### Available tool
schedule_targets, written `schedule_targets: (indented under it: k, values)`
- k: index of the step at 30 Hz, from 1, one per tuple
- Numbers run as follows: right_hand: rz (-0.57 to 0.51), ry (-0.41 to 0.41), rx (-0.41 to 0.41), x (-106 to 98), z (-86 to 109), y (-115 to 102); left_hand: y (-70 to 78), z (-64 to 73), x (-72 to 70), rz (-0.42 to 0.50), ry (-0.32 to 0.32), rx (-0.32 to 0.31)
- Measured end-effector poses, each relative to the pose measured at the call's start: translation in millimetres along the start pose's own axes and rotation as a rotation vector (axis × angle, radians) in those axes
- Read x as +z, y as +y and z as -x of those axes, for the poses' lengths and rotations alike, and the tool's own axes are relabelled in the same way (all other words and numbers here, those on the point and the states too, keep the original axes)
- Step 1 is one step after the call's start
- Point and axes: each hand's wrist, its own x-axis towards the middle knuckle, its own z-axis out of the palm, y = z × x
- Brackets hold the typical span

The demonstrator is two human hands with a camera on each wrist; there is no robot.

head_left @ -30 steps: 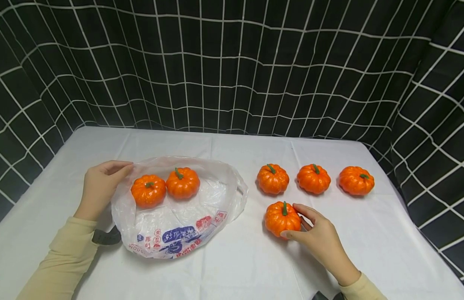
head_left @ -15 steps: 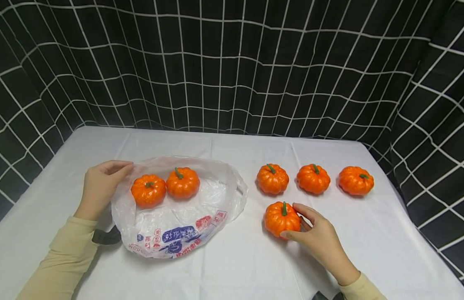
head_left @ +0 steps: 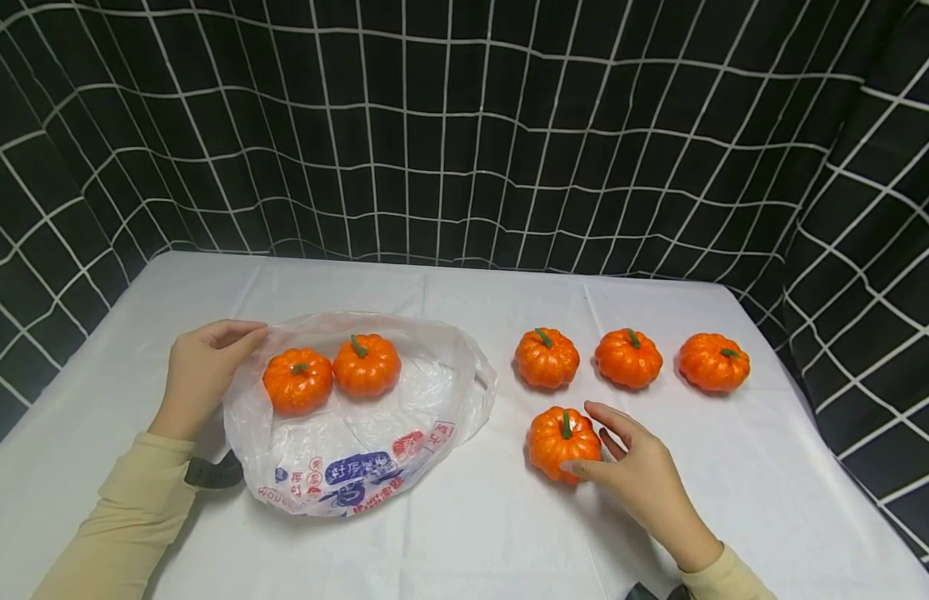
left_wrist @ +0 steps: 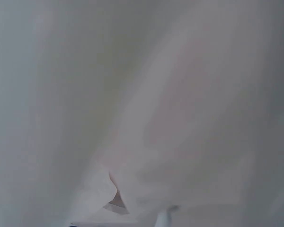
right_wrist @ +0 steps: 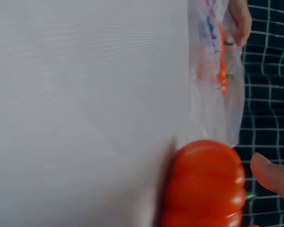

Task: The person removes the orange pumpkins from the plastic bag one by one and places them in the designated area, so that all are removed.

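My left hand (head_left: 202, 371) pinches the left rim of a translucent white plastic bag (head_left: 442, 350) with red and blue print. The bag's mouth is spread wide, and two small orange pumpkins (head_left: 297, 382) with green stems sit inside at its left and back. In the left wrist view pale, blurred bag film (left_wrist: 180, 94) fills nearly everything. Right of the bag, another pumpkin (head_left: 557, 446) sits on the white cloth. My right hand (head_left: 636, 467) is around its right side, thumb at the lower front and forefinger held off it, with a gap showing. The right wrist view shows this pumpkin (right_wrist: 203, 184) close up.
Three more pumpkins stand in a row behind the right hand: a left one (head_left: 546, 358), a middle one (head_left: 628, 358) and a right one (head_left: 713, 362). White cloth (head_left: 464, 550) covers the table. Black curtain with white grid lines (head_left: 464, 133) rises behind and at both sides.
The right forefinger has lifted slightly away from the pumpkin, which has tipped or shifted a little toward the lower left. The left hand and the bag stay as they were.
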Motion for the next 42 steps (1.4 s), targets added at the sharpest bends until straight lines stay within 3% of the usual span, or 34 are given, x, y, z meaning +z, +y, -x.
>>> schedule_targets:
  k: [4,8,20,28,42]
  values:
    - [-0.017,0.069,-0.108,2.2,0.3,-13.7,0.3,-0.1,-0.4,0.001,-0.006,-0.005]
    - [-0.072,0.087,-0.158,9.0,-2.8,-32.1,-0.4,-0.3,-0.6,0.007,-0.008,-0.011]
    - [-0.189,-0.01,-0.257,57.1,-25.0,-74.4,-0.9,-2.2,2.1,0.021,-0.01,-0.005]
    - [-0.142,-0.075,-0.32,90.5,-48.8,-96.3,-0.5,0.9,0.3,0.012,-0.004,-0.014]
    - [-0.111,-0.136,-0.32,131.0,-72.6,-103.8,-0.8,-1.1,-0.3,0.021,0.001,0.005]
